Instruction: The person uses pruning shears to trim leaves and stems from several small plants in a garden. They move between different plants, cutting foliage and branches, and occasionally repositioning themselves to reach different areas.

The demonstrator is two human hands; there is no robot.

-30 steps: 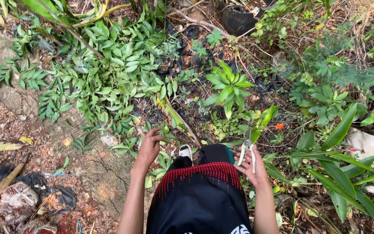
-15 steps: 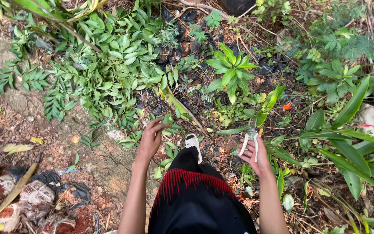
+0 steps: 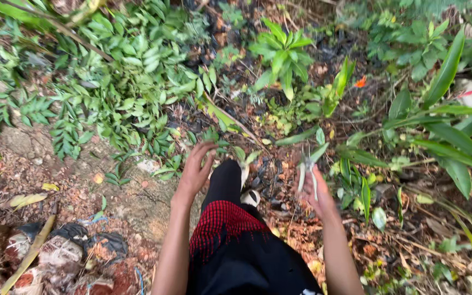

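Nearest the camera, a black garment with a red woven band (image 3: pixel 219 224) was seen between the two forearms, and a black-clad leg ending in a white shoe (image 3: pixel 251 198) was stretched forward over the reddish soil (image 3: pixel 132 205). The left hand (image 3: pixel 195 172) was held out just past the knee, empty, its fingers spread and loosely curled, no stem or leaf being touched by it. The right hand (image 3: pixel 319 191) was closed around a pair of pale-handled shears (image 3: pixel 307 173), which were held upright with the tips pointing away from the body; whether the blades were parted could not be told. The shears were found just to the right of the leg, their long axis running nearly straight ahead. Directly beyond the tips, and nearer the right hand than the left, a small broad-leaved seedling (image 3: pixel 323 145) was seen, its pale green blade leaning up and to the right. Ahead of the left hand, small leafy sprigs (image 3: pixel 214 136) were seen low on the dark litter. Farther off, a mass of glossy compound leaves (image 3: pixel 121 71) filled the left of the ground, a rosette-shaped plant (image 3: pixel 282 52) stood in the middle, and long strap leaves (image 3: pixel 443 131) arched in from the right
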